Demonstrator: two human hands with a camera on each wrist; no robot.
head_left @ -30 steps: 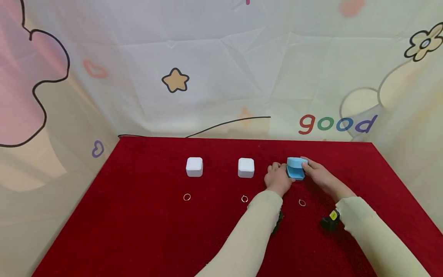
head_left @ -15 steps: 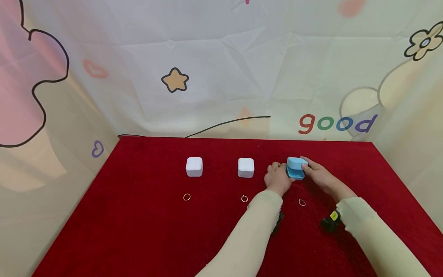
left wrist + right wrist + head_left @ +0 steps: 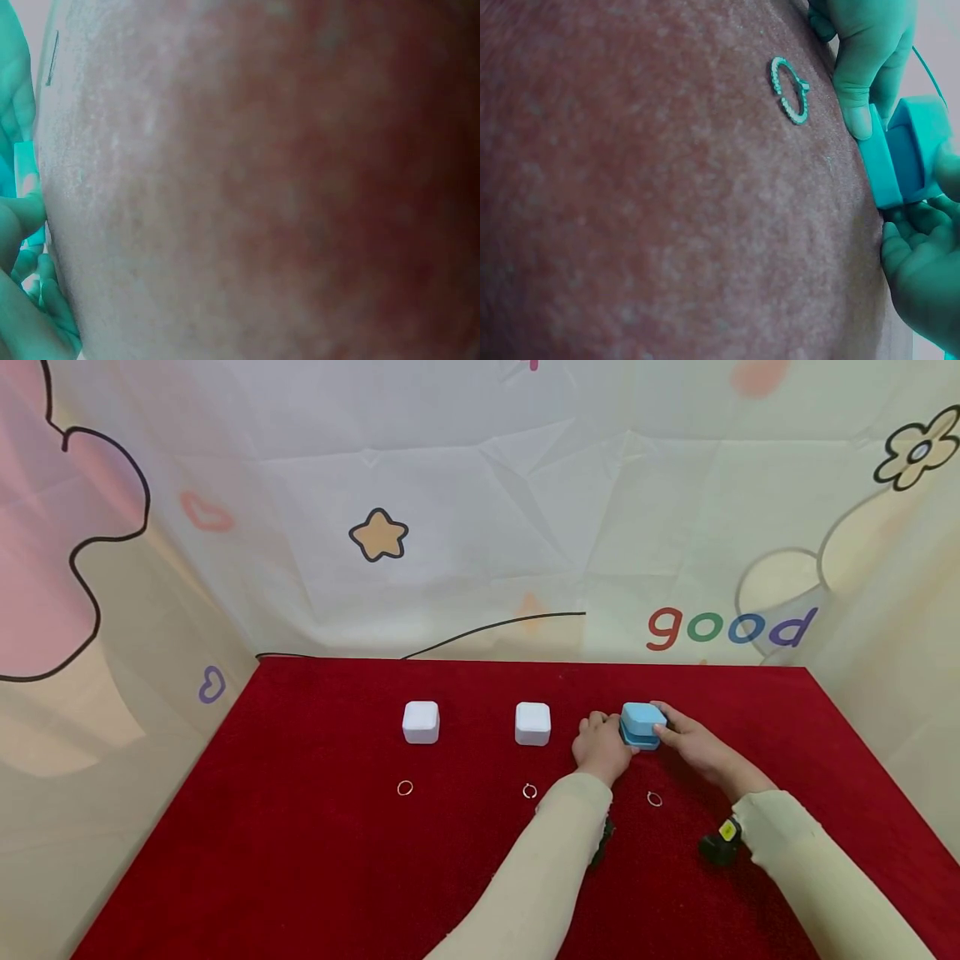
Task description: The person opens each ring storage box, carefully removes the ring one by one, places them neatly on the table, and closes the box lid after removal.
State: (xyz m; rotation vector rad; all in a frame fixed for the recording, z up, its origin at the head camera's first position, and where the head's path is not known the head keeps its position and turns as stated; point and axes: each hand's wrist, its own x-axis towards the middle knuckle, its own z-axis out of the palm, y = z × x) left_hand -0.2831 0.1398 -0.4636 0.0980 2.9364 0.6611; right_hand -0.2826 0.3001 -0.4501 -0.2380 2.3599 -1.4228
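A light blue ring box (image 3: pixel 643 720) stands on the red cloth, its lid tilted with a narrow gap above the base. My left hand (image 3: pixel 602 749) holds the base from the left, thumb on the front edge in the right wrist view. From the right, my right hand (image 3: pixel 693 742) pinches the lid (image 3: pixel 922 131) between thumb and fingers. An open-band ring (image 3: pixel 775 75) lies on the cloth in front of the box. At the left wrist view's edge, part of the box (image 3: pixel 25 159) shows among the fingers. Whether the box holds anything is hidden.
Two white ring boxes (image 3: pixel 422 722), the second white box (image 3: pixel 533 724) nearer my left hand, stand shut in line with the blue one. A ring (image 3: pixel 405 793) and another ring (image 3: pixel 526 792) lie before them. A printed curtain (image 3: pixel 480 568) hangs behind the red cloth (image 3: pixel 300 860).
My right hand has lowered the blue ring box's lid, so its opening has narrowed from wide to a slim gap. The left hand stays at the base.
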